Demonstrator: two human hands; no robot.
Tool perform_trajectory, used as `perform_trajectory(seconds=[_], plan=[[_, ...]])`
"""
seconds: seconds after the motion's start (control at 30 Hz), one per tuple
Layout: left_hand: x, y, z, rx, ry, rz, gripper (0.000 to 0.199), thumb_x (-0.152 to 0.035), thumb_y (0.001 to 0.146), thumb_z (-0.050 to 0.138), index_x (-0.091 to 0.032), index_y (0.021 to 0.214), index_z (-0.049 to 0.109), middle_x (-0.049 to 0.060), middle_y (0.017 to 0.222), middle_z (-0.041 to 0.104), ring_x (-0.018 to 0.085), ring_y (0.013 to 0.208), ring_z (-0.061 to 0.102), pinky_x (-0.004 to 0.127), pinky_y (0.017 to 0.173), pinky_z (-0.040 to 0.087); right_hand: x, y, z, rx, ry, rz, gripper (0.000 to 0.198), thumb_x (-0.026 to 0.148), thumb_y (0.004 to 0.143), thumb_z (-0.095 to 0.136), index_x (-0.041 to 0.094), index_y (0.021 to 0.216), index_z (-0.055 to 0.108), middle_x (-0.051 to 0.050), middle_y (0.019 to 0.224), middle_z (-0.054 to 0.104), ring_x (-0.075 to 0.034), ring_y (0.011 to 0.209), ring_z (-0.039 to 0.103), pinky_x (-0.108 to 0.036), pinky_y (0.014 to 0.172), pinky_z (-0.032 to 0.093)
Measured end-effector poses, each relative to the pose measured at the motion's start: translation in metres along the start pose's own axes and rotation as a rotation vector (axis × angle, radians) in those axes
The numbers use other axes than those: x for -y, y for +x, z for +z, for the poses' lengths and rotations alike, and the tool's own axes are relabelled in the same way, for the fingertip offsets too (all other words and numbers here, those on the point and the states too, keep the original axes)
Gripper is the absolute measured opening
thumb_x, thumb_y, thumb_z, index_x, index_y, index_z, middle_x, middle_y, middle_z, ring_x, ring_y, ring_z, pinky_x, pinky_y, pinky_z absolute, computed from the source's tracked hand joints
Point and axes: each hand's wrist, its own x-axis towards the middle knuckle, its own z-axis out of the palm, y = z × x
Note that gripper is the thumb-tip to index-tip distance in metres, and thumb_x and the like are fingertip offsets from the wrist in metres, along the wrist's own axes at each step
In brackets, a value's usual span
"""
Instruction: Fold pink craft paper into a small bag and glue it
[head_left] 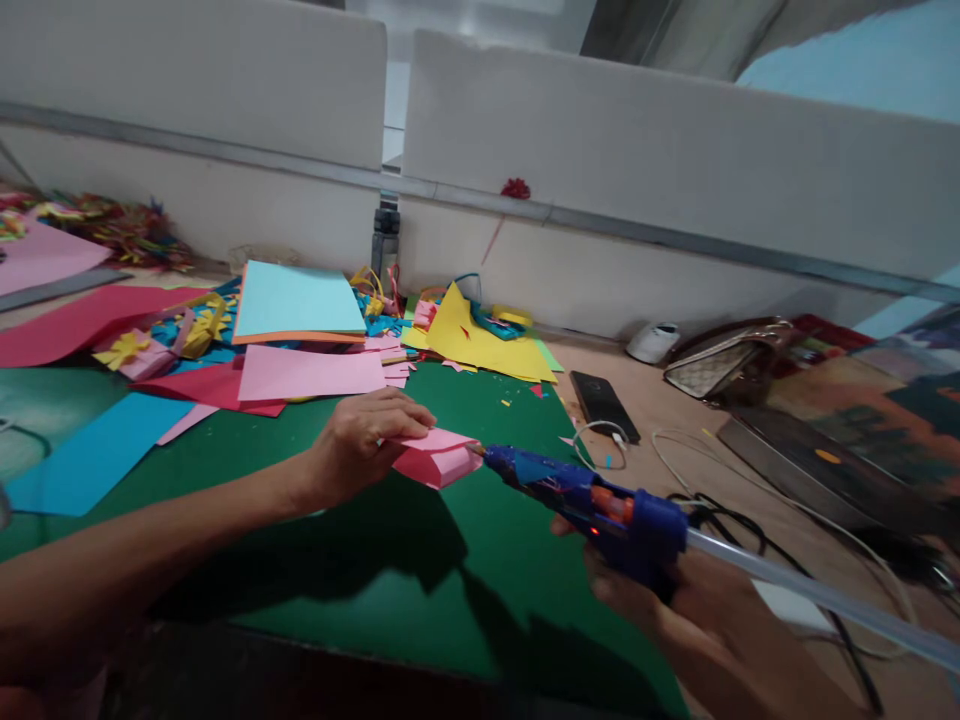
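My left hand (369,440) pinches a folded piece of pink paper (435,458) above the green mat (360,570). Its fingers are closed over the paper's left end. In my right hand (667,610) is a blue hot glue gun (585,495), pointing left, with a small red light showing on its body. The nozzle touches or nearly touches the right edge of the pink paper; I cannot tell which. A long clear glue stick (810,590) sticks out of the back of the gun.
Coloured sheets, among them light blue (300,298), pink (311,373) and yellow (487,335), lie along the back. A blue strip (97,455) is at left. A phone (604,405), cables (832,495), a white device (652,343) and a purse (727,360) occupy the right.
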Motion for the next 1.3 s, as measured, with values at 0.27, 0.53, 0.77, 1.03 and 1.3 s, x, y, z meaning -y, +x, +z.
perform_trajectory(seconds=[0.27, 0.53, 0.77, 1.03, 1.3], plan=[[-0.003, 0.001, 0.001, 0.011, 0.010, 0.004, 0.017, -0.025, 0.086, 0.051, -0.012, 0.080, 0.060, 0.011, 0.079, 0.068, 0.016, 0.075, 0.063, 0.032, 0.067, 0.054, 0.009, -0.006, -0.005, -0.003, -0.241, -0.041, 0.038, 0.052, 0.075, 0.053, 0.023, 0.097, 0.065, -0.005, 0.081, 0.068, -0.026, 0.081, 0.063, -0.037, 0.071, 0.052], [-0.005, -0.003, -0.001, 0.049, 0.171, 0.120, 0.010, -0.009, 0.083, 0.049, -0.012, 0.079, 0.057, 0.010, 0.086, 0.069, 0.017, 0.080, 0.061, 0.033, 0.071, 0.053, 0.022, -0.003, -0.010, 0.068, -0.346, -0.153, 0.033, 0.045, 0.080, 0.048, 0.025, 0.103, 0.062, -0.003, 0.079, 0.068, -0.024, 0.083, 0.063, -0.034, 0.069, 0.053], [-0.008, -0.005, 0.000, 0.076, 0.205, 0.110, 0.015, -0.007, 0.084, 0.044, -0.013, 0.079, 0.057, 0.008, 0.085, 0.068, 0.015, 0.080, 0.060, 0.030, 0.069, 0.053, 0.009, -0.002, -0.002, -0.002, -0.414, -0.128, 0.041, 0.053, 0.079, 0.044, 0.026, 0.104, 0.061, -0.003, 0.076, 0.067, -0.022, 0.063, 0.061, -0.034, 0.055, 0.051], [-0.009, -0.009, 0.001, 0.066, 0.238, 0.102, 0.011, -0.008, 0.083, 0.047, -0.013, 0.079, 0.056, 0.009, 0.086, 0.068, 0.015, 0.081, 0.061, 0.029, 0.070, 0.053, 0.022, 0.002, -0.003, 0.131, -0.348, -0.030, 0.035, 0.055, 0.077, 0.043, 0.024, 0.078, 0.059, -0.001, 0.067, 0.061, -0.019, 0.060, 0.055, -0.032, 0.061, 0.049], [-0.013, -0.006, 0.002, 0.064, 0.267, 0.094, 0.014, -0.007, 0.084, 0.045, -0.013, 0.078, 0.056, 0.008, 0.083, 0.068, 0.015, 0.079, 0.061, 0.029, 0.067, 0.053, 0.015, 0.010, 0.001, 0.100, -0.250, -0.026, 0.038, 0.059, 0.074, 0.046, 0.024, 0.080, 0.059, 0.000, 0.066, 0.058, -0.019, 0.059, 0.052, -0.033, 0.059, 0.049]])
